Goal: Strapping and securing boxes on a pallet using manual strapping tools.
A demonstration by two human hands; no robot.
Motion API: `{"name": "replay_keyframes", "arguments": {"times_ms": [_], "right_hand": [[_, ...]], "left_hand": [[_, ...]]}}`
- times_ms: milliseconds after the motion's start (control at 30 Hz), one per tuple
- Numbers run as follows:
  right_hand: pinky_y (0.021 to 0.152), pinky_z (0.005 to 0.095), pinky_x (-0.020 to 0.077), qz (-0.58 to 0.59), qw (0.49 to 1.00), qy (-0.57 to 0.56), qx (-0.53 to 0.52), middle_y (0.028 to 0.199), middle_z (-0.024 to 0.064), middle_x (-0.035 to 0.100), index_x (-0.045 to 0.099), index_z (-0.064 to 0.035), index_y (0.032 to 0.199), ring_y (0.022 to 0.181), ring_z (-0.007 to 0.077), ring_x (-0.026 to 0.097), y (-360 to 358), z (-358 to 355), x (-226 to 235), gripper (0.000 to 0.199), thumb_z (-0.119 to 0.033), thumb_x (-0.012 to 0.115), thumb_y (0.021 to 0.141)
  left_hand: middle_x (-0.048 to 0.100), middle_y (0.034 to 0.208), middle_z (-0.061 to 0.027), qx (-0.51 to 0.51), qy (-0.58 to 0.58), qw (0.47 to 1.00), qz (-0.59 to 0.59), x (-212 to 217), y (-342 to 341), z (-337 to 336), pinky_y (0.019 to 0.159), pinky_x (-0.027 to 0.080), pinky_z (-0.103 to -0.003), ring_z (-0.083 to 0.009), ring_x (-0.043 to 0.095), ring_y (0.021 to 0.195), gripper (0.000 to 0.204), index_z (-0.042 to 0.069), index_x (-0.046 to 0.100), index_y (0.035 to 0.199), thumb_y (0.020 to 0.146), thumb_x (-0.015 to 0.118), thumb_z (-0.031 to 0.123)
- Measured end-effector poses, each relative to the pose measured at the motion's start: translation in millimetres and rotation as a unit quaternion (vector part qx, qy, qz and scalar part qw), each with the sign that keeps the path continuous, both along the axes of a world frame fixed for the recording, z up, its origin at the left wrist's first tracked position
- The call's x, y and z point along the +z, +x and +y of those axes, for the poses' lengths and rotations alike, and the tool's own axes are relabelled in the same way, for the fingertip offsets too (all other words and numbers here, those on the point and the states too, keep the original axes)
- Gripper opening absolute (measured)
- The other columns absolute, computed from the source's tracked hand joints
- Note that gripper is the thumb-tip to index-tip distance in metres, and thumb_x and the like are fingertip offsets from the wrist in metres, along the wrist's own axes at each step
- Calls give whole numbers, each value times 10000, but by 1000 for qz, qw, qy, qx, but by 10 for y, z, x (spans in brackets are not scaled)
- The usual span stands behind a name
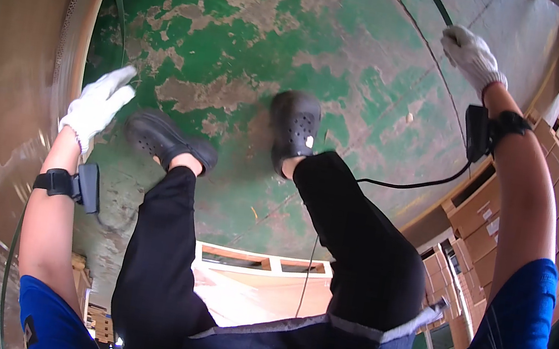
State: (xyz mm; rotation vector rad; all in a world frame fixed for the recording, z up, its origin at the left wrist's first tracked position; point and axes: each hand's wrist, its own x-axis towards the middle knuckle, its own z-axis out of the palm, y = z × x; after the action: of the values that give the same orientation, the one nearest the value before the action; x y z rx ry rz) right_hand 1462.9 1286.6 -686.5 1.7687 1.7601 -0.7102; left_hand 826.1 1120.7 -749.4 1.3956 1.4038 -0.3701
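Note:
My right hand (471, 56), in a white glove, is raised at the upper right and closed around a thin dark green strap (436, 2) that runs up and out of view. My left hand (97, 104), also in a white glove, has its fingers stretched out flat beside the edge of a large brown cardboard wall (7, 95), and holds nothing. Another length of green strap (119, 12) runs along that cardboard edge just above the left hand. Each forearm carries a black strapped-on device, with a black cable (409, 185) hanging from the right one.
My legs in black trousers and black clogs (294, 127) stand on a worn green painted floor (244, 30). Stacked brown cardboard boxes (484, 221) fill the right side. A pale wooden frame (265, 262) lies at lower centre.

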Motion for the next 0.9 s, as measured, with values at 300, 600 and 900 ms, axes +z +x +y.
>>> {"name": "replay_keyframes", "arguments": {"times_ms": [300, 600, 900], "right_hand": [[794, 443, 562, 56, 983, -78, -156, 983, 187, 725, 698, -93, 1114, 912, 400, 705, 579, -1660, 1707, 270, -304, 644, 955], [683, 378, 606, 514, 851, -107, -6, 871, 41, 757, 678, -128, 1115, 757, 266, 739, -501, -2452, 4382, 239, -157, 609, 888], [542, 444, 547, 435, 897, -20, 76, 826, 62, 746, 460, -180, 1481, 624, 331, 693, -179, -1951, 6141, 665, -169, 646, 843]], "left_hand": [[627, 1420, -160, 159, -50, 986, 4, 1667, 158, -461, 1135, 440, -380, -279, 580, 1326, 464, 8, 595, 1404, 1001, 636, 234], [661, 1254, -203, -90, 154, 950, -257, 4534, 2841, -308, 1051, 493, -453, -400, 622, 1191, 549, 10, 653, 1271, 802, 791, 261], [733, 1029, -177, -259, -2, 916, -307, 6062, 3529, 139, 853, 559, -447, -381, 707, 935, 330, 62, 654, 1228, 1000, 540, 272]]}}
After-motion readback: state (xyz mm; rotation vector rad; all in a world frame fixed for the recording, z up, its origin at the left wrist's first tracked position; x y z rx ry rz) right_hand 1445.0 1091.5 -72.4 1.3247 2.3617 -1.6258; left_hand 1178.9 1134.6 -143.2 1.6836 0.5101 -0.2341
